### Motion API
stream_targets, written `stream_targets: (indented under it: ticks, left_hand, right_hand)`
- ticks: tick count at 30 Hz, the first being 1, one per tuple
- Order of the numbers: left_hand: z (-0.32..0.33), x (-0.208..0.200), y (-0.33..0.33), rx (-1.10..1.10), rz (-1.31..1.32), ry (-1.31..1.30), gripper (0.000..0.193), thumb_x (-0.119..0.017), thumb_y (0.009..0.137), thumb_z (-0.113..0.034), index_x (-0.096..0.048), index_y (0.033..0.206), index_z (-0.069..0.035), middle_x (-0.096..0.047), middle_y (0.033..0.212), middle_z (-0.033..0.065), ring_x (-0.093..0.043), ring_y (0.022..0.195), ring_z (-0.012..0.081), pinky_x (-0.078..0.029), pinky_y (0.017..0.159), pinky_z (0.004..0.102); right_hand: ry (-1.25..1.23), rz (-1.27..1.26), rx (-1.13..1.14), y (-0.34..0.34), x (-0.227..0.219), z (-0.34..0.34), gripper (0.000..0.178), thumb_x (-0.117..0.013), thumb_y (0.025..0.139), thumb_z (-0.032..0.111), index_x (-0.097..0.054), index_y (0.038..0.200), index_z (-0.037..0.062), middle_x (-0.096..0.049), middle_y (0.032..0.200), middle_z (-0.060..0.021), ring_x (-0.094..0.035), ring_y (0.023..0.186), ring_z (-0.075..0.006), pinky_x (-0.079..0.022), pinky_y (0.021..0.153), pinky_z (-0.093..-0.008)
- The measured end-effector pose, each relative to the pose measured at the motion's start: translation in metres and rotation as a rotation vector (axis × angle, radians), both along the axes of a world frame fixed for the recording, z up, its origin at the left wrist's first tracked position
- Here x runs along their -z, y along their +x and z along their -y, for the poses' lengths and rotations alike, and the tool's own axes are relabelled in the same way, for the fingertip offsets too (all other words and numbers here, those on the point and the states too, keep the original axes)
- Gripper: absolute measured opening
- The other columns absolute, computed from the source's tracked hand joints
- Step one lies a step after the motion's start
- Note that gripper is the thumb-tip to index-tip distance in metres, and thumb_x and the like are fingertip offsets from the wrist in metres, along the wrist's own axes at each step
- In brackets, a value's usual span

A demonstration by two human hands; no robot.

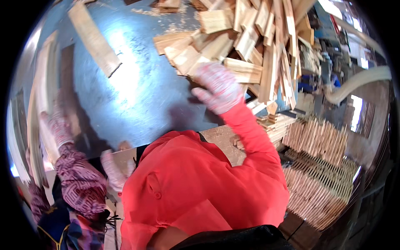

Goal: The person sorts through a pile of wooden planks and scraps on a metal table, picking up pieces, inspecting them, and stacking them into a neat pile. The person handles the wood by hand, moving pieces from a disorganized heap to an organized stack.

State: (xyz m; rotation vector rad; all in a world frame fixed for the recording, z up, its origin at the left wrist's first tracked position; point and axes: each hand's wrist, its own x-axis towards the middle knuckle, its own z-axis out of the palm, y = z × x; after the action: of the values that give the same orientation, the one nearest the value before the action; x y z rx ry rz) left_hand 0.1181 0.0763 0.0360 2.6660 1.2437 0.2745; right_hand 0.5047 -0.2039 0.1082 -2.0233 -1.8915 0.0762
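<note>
My right hand (pixel 218 89), in a white-and-red knit glove, reaches over the near left side of a heap of short wooden pieces (pixel 214 21). Its thumb is spread from the fingers, and the fingertips overlap a pale wood block (pixel 185 59); whether they touch it cannot be told. Down at the table's near edge, left of my red jacket, is my gloved left hand (pixel 114 171). It is somewhat blurred, with thumb and fingers apart and nothing visible between them. Ahead of it the blue-grey metal tabletop (pixel 154 96) carries a single flat board (pixel 93 37).
At my left a co-worker's gloved hand (pixel 58 125) rests at long upright-looking boards (pixel 46 79). Slatted wood stacks (pixel 314 187) stand at my right, below the table. A pale hose (pixel 358 85) curves beyond them near machinery. Sawdust lies at the table's far side.
</note>
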Motion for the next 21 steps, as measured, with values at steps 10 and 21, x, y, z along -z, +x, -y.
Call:
stream_targets:
  ticks: [10,21]
  left_hand:
    - [0.248,-0.012,0.222,0.497,0.335,-0.947,0.022,-0.06,0.086,-0.02,-0.05,0.092,-0.001,-0.053,0.08,0.0126,-0.051,0.077,0.0301,-0.046,0.071,0.0394]
    - [0.3,-0.03,0.409,-0.486,1.19,-1.454,0.043,-0.067,0.083,-0.006,-0.042,0.118,0.0,-0.058,0.113,0.0223,-0.065,0.09,0.036,-0.059,0.058,0.0422]
  right_hand:
    - [-0.373,0.09,0.344,0.077,-0.013,0.067,0.094,-0.075,0.061,0.057,-0.044,0.133,0.0067,-0.051,0.125,-0.0179,-0.047,0.122,-0.0288,-0.033,0.108,-0.0417]
    - [0.134,0.005,1.28,0.115,-0.024,0.134,0.087,-0.077,0.067,0.048,-0.041,0.134,0.0037,-0.056,0.124,-0.0227,-0.054,0.116,-0.0362,-0.039,0.103,-0.0409]
